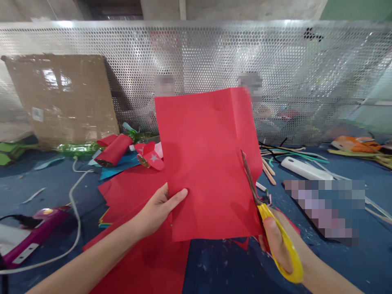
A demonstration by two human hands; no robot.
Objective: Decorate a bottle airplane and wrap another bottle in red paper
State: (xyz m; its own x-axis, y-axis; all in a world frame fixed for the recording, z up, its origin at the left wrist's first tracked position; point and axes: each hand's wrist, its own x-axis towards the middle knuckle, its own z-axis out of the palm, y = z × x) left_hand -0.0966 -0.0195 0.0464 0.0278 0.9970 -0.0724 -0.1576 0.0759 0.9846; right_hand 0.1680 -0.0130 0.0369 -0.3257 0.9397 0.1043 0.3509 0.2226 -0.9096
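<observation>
A sheet of red paper (202, 163) is held up in front of me, its right part folded or bent along a vertical crease. My left hand (162, 206) pinches its lower left edge, thumb on the near face. In my right hand (275, 232) is a pair of scissors (284, 253) with yellow handles. Their blades point up and left along the right part of the sheet, where a cut edge shows below the tip. More red sheets (137, 253) lie on the blue table beneath my left arm.
Red paper rolls (116, 150), a green bottle (79, 148) and a cardboard sheet (64, 98) stand at back left. A purple power strip (39, 226) and white cord (75, 204) lie left. On the right are a white glue gun-like object (306, 168), thin strips and a blurred flat item (321, 212).
</observation>
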